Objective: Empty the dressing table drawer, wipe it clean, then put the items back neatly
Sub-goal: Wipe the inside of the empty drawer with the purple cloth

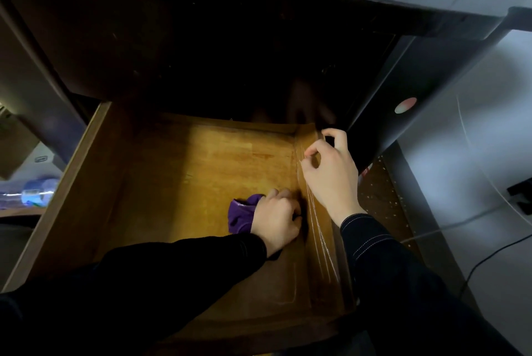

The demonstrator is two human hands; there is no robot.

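The wooden drawer (86, 160) is pulled out below the dark dressing table (201, 47), and its floor holds nothing but the cloth. My left hand (276, 220) grips a bunched purple cloth (243, 213) and presses it on the drawer floor near the right wall. My right hand (331, 174) pinches the edge of a clear plastic liner (319, 229) that lies along the drawer's right wall, lifting it near the back right corner.
A plastic bottle (37, 191) lies blurred to the left of the drawer. On the right there is grey floor with a black cable (489, 257) and a speckled strip beside the table's dark side panel (403, 90).
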